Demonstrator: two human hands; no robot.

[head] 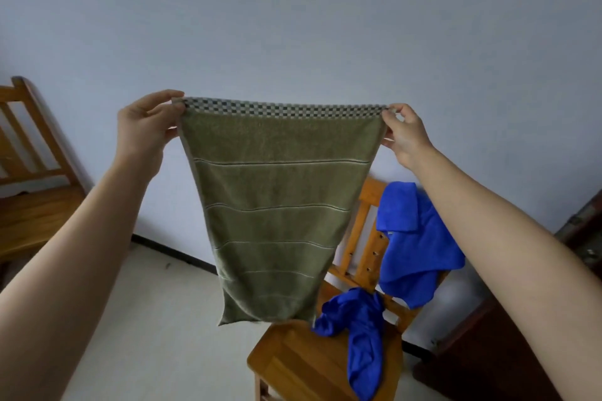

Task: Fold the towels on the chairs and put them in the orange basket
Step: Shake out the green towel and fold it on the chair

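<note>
both hands' fingers pinch green towel [273,205] corners | hides chair [312,358] | blue towels [417,238] behind

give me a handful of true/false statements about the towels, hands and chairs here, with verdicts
1. Both hands hold the green towel by its top corners: the left hand at one, the right hand at the other. True.
2. The green towel lies folded on a chair seat. False: it hangs spread out in the air.
3. A blue towel is draped over the backrest of the chair on the right. True.
4. The seat of that chair is bare. False: a second blue towel lies crumpled on it.
5. The orange basket stands beside the chair. False: no basket is in view.
</note>
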